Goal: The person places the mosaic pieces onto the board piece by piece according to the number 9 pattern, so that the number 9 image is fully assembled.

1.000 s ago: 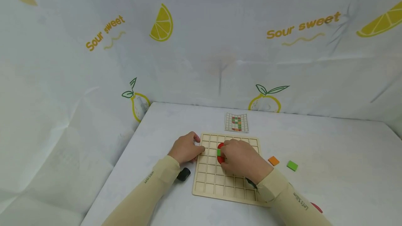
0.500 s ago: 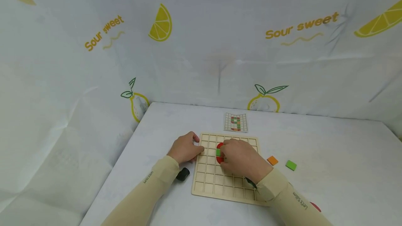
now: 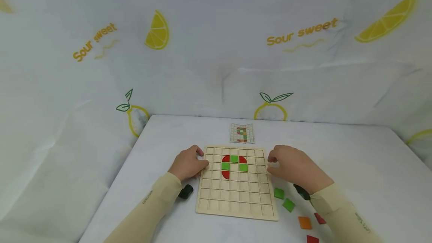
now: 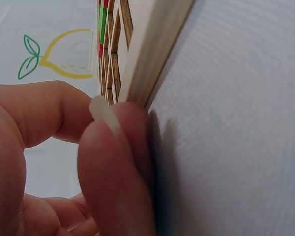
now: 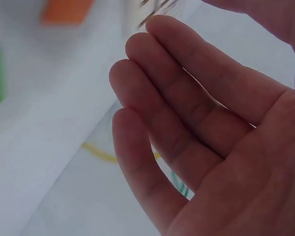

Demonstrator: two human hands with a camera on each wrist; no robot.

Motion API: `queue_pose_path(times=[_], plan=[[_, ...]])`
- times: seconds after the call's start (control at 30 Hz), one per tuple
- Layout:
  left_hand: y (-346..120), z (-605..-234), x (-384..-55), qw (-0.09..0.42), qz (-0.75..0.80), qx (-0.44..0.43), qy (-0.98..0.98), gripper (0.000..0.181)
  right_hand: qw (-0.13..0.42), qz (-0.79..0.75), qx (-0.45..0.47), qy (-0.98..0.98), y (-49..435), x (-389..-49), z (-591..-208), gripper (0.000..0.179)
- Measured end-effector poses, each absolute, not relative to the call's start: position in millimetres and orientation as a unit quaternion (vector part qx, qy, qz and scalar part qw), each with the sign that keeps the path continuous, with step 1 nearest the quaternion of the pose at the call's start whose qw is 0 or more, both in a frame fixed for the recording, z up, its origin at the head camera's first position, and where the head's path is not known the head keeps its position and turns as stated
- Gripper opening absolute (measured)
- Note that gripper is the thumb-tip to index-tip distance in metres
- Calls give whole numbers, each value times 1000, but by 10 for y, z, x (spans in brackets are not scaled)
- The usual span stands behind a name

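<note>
A pale wooden grid board lies on the white table. My left hand grips its left edge near the far corner; in the left wrist view the thumb is at the board's side. Set in the board are a green square at the top, a red quarter-round left of it and another red piece to the right. Below them sit two more green squares, and a red piece at lower left. My right hand, holding nothing, hovers beside the right edge, fingers loosely bent in the right wrist view.
Behind the board lies a printed pattern card. Loose tiles are scattered at the right: green, orange and red. Black wrist devices show at both cuffs. A lemon-print cloth hangs behind the table.
My right hand has drawn away from the board to the right, uncovering the inlaid tiles. The left hand keeps to the board's edge. The head view has shifted a little.
</note>
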State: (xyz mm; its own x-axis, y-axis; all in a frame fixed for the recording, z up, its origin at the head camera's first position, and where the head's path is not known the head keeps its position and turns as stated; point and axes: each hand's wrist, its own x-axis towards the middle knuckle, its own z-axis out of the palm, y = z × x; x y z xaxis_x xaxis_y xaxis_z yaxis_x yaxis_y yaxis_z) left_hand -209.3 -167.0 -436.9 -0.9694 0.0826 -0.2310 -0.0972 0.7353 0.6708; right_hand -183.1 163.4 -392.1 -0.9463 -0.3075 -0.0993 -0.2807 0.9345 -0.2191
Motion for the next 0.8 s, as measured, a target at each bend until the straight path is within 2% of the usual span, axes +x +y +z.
queue_pose_path(times=[0.33,0.6,0.8], plan=[[-1694,-4390,-2102,125,371,0,920,31,99,-136,-65,983,2355,-1749,-3925,35],[-1700,-4395,-2083,127,382,4,915,31,147,-125,-43,980,2432,-1771,-4019,39],[-1704,-4399,-2098,125,380,3,916,31,140,-121,-40,982,2432,-1775,-4066,35]])
